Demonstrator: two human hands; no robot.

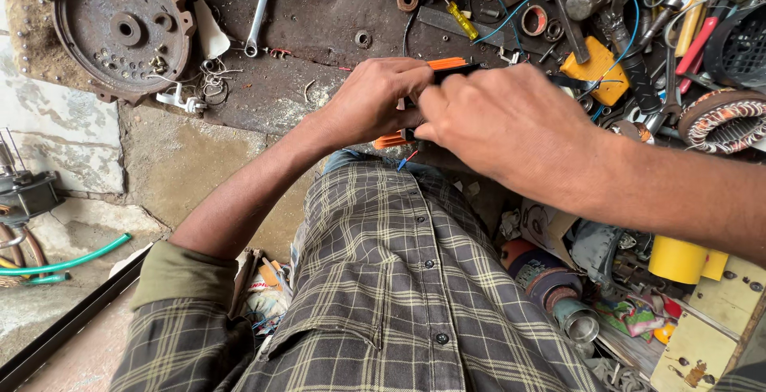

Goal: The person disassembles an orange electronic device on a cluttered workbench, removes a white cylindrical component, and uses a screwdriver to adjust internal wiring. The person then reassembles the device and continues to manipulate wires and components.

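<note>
My left hand [375,98] grips an orange and black hand-held tool [447,64], whose orange ends show above and below the fingers. My right hand [503,120] comes in from the right and pinches the black part of the same tool beside the left fingers. Both hands hover over the dark, oily workbench [319,9], above my checked shirt [391,280]. Most of the tool is hidden by the hands.
A rusty round motor cover [120,29] lies at the top left, a spanner [259,9] beside it. Screwdrivers, a yellow-handled tool [594,69], wires and a wound copper stator [726,120] crowd the right. A green hose [72,260] lies on the floor at left.
</note>
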